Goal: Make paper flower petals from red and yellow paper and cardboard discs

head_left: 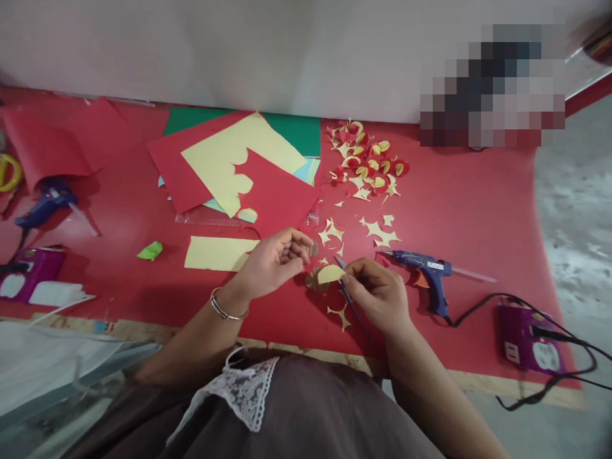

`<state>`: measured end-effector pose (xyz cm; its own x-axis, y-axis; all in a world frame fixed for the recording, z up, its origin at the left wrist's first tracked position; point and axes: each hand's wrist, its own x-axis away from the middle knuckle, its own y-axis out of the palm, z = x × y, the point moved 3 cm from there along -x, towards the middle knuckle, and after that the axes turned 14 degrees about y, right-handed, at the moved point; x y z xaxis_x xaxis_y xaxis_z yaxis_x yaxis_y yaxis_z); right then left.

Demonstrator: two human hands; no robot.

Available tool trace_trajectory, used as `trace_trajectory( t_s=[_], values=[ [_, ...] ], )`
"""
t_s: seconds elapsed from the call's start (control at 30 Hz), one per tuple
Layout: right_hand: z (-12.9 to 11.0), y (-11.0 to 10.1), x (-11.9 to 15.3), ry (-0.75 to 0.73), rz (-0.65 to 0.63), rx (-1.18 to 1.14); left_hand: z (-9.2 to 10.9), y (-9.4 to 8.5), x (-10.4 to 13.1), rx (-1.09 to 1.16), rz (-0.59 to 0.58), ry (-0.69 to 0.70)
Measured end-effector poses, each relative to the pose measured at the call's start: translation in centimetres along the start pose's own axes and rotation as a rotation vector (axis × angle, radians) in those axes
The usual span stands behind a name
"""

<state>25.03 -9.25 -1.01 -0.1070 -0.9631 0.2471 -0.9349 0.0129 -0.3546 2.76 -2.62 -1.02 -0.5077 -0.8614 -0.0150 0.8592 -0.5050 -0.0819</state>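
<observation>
Red tabletop (492, 210): strewn with cream scraps (380, 233)
Right hand (380, 294): pinched closed on cream half-disc (329, 275)
Left hand (275, 261): half-curled, holding nothing

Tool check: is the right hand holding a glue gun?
No, the right hand pinches yellow paper; the nearer glue gun lies beside it.

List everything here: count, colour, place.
Table: one, red, centre.
Glue guns: two, blue, left and right.
Boxes: two, purple, near corners.
Large sheets: several, yellow, red, green, centre-left.
Narrow sheet: one, yellow, centre-left.
Crumpled piece: one, green, left.
Curled pieces: many, red and yellow, far centre-right.
Offcuts: several, yellow, centre-right.
Loop handle: one, yellow, left edge.
Round items: two, brown, centre.
Slim item: one, blue, near centre.
Half-disc: one, yellow, in right hand.
Clothing: one, brown, bottom.
Lace: one, white, bottom.
Bracelet: one, silver, left wrist.
Left hand: one, bare, centre.
Right hand: one, bare, centre.
</observation>
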Motion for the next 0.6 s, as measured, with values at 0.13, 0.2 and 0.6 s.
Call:
trace_trajectory(
  t_s=[0.13, 0.2, 0.6],
  values=[
    [-0.6, 0.6, 0.0, -0.051, -0.056, 0.048, 0.4, 1.6, -0.5, 0.013, -0.151, 0.056],
    [-0.7, 0.8, 0.0, -0.070, -0.063, 0.068, 0.3, 2.2, -0.7, 0.009, -0.231, 0.022],
    [-0.9, 0.6, 1.1, -0.443, 0.196, 0.304, -1.3, 2.2, -0.2, 0.439, -0.041, -0.217]
  ],
)
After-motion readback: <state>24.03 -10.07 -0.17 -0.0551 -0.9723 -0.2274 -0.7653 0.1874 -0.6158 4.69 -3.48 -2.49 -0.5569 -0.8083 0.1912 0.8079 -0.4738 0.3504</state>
